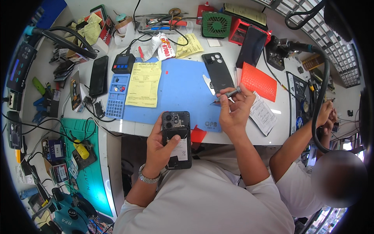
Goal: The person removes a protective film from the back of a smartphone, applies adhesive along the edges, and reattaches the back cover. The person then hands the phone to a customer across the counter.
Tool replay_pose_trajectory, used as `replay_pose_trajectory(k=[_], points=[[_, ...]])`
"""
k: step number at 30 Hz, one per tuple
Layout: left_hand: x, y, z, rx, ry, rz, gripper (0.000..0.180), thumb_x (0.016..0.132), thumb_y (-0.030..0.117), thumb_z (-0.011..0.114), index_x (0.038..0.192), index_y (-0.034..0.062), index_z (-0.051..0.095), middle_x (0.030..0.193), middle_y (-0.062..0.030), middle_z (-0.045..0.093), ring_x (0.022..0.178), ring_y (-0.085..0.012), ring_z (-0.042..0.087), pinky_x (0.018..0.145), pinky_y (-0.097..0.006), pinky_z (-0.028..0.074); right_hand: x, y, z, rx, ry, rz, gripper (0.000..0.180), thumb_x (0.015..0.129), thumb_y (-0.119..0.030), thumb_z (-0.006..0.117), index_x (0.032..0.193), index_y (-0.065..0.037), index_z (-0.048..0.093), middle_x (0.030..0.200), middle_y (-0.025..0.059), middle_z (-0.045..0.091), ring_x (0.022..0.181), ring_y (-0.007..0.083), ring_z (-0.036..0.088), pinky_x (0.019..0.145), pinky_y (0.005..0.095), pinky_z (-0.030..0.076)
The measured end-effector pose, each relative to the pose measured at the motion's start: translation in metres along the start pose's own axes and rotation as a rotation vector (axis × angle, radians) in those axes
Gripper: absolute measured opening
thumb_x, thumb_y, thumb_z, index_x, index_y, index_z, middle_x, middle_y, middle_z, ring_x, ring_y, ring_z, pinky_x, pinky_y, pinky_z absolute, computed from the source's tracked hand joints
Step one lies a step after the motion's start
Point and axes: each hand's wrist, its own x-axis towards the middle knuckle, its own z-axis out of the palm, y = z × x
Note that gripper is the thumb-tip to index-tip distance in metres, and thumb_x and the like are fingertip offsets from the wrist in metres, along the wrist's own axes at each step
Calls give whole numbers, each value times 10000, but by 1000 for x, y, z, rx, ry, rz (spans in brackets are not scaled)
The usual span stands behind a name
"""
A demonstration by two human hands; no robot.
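Phone [176, 139], back off: light, stiff, fragile inside; left hand [157, 150] fingers wrapped round edges, thumb on battery. Right hand [233, 111] fingers pinch screwdriver [230, 94], closed.

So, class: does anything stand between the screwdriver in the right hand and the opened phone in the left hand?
Nothing visible does. The right hand holds the screwdriver above the blue mat, apart from the opened phone in the left hand, with only open space between.

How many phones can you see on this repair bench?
3 whole phones: an opened one in the left hand, a black one lying at the bench's left, and a dark one leaning at the back right. Clutter may hide more.
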Motion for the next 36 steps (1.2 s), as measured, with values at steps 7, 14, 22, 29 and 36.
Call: replay_pose_trajectory(k=[7, 14, 22, 29, 36], points=[[3, -7, -6, 19, 0, 11, 809, 1018, -80, 661, 1706, -58, 236, 1427, -140, 674, 1236, -149, 685, 1073, -329, 560, -2, -18, 11, 19, -46, 10, 614, 1024, 105, 611, 1505, -20, 251, 1214, 225, 641, 1047, 219, 718, 840, 302, 631], [4, -2, -3, 44, 5, 51, 814, 1002, -92, 684, 1698, -79, 261, 1497, -150, 624, 1332, -165, 626, 1136, -329, 504, -13, -28, 37, 155, -187, -126, 674, 1038, 97, 605, 1550, -68, 198, 1240, 232, 636, 1091, 228, 715, 866, 317, 635], [5, -8, -9, 208, -3, 100, 841, 1012, -72, 677, 1715, -67, 214, 1490, -122, 621, 1307, -125, 609, 1122, -297, 488, -23, -32, 74, 269, -335, -192, 707, 1040, 130, 578, 1573, -114, 182, 1282, 236, 614, 1123, 253, 694, 923, 367, 627], [5, -6, -9, 250, -7, 103, 849, 1019, -54, 678, 1719, -66, 198, 1502, -122, 616, 1303, -116, 611, 1101, -280, 497, -25, -32, 79, 279, -349, -174, 697, 1039, 139, 572, 1567, -110, 192, 1283, 230, 611, 1140, 254, 689, 939, 360, 625], [5, -6, -7, 234, -5, 102, 850, 1016, -66, 667, 1718, -72, 189, 1511, -137, 610, 1316, -132, 613, 1112, -290, 497, -26, -27, 82, 259, -356, -184, 706, 1031, 152, 570, 1568, -103, 188, 1284, 227, 610, 1128, 245, 692, 926, 358, 629]])
